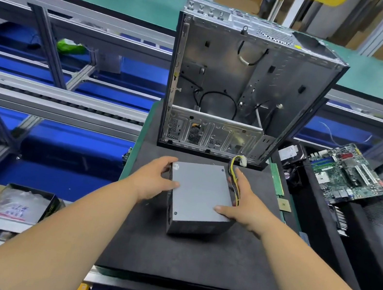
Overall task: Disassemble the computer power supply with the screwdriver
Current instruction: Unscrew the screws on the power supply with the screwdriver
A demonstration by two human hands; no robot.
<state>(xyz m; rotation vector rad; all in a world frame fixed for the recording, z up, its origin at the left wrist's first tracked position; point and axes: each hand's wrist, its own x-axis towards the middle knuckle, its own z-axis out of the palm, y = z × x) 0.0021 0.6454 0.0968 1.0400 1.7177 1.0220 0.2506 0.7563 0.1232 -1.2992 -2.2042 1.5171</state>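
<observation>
- Both my hands hold the power supply [199,195], grey box, on the dark mat [191,254] right in front of me, one near edge seems lifted, tilted.
- My left hand [157,179] grips its left side, thumb on the top face; my right hand [242,205] grips the right side, thumb over the near corner, fingers against the cable bundle [235,178].
- Step, my guess: positioning the box so the lid screws face up. Two screw heads show on top. Set it flat and square, cables clear of the lid.
- No screwdriver in view; I'll need a free hand for it.
- Just behind: open computer case [246,90] standing upright, close to the box, limits room forward.
- Right, off the mat: motherboard [346,174].
- Left near: cardboard box with plastic bags [21,202].
</observation>
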